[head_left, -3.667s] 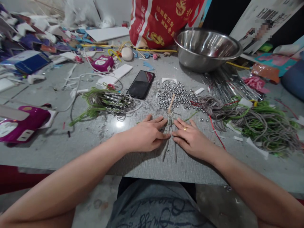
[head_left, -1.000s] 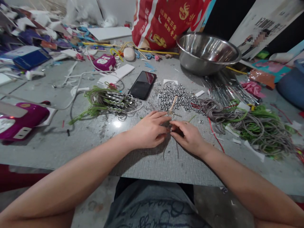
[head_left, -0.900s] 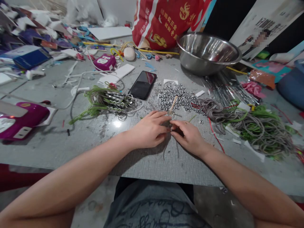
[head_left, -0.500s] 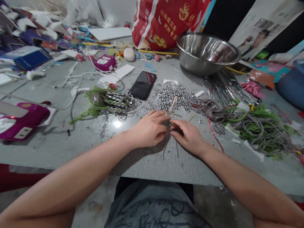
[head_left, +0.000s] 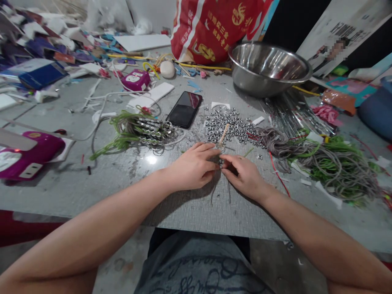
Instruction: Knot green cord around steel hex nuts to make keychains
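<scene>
My left hand (head_left: 197, 165) and my right hand (head_left: 243, 173) meet over the table, fingertips nearly touching. Both are closed around a small strand of cord with silvery beads (head_left: 221, 162); most of it is hidden by the fingers. Thin grey cord ends (head_left: 229, 192) hang down toward me below the hands. A tan stick (head_left: 225, 132) sticks up just beyond my left fingertips. Behind the hands lies a spread heap of silver ring-shaped beads (head_left: 228, 122). To the left rests a bundle of green and grey cords with metal beads (head_left: 137, 128).
Loose grey and green cords (head_left: 337, 163) are heaped at right. A black phone (head_left: 184, 109) lies left of the beads. Further back stand a steel bowl (head_left: 269, 69) and a red bag (head_left: 211, 32). Purple power strips (head_left: 30, 155) with a white cable sit at left.
My hands stay in almost the same place, with only slight finger movement at the beaded cord. The view has shifted a little.
</scene>
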A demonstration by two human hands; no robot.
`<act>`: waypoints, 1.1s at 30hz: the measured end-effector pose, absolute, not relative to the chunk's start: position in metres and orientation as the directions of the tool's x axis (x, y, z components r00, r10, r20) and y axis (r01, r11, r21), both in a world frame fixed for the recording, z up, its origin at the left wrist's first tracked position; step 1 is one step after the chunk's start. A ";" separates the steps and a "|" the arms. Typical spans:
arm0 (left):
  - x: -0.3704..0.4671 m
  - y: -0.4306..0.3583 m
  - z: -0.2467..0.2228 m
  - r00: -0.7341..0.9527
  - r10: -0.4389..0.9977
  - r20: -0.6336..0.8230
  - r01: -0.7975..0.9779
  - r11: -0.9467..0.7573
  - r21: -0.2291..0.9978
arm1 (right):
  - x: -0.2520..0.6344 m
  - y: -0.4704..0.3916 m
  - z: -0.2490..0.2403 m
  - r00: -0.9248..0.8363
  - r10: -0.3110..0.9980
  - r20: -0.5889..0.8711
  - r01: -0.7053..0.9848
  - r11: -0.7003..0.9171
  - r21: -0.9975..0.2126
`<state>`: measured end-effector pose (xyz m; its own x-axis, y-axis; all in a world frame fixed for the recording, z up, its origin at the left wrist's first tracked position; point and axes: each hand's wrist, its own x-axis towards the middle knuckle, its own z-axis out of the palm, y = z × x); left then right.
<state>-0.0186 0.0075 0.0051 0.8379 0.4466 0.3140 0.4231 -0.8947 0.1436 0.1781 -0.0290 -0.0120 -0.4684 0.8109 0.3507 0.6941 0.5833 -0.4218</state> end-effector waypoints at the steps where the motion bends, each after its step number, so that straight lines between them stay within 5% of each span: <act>1: -0.019 0.008 0.005 0.838 0.448 0.313 0.424 -0.894 0.144 | 0.178 -0.029 -0.012 -0.466 0.813 0.349 0.697 0.580 -0.422; 12: -0.020 0.009 0.007 0.799 0.499 0.334 0.468 -0.866 0.174 | 0.187 -0.027 0.000 -0.388 0.839 0.380 0.735 0.531 -0.422; 16: -0.022 0.013 0.010 0.728 0.565 0.388 0.529 -0.823 0.207 | 0.217 -0.018 0.015 -0.297 0.883 0.364 0.844 0.421 -0.332; 26: -0.034 0.022 0.015 0.664 0.686 0.297 0.684 -0.718 0.131 | 0.236 -0.014 0.015 -0.249 0.968 0.030 0.966 0.246 0.080; 33: -0.034 0.021 0.017 0.650 0.702 0.290 0.701 -0.702 0.126 | 0.230 -0.018 0.020 -0.209 0.978 -0.015 0.971 0.209 0.119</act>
<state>-0.0341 0.0214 0.0174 0.6504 0.7018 0.2905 0.7011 -0.7019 0.1258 0.2296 -0.0179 0.0195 -0.2086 0.9779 -0.0147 0.9707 0.2088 0.1189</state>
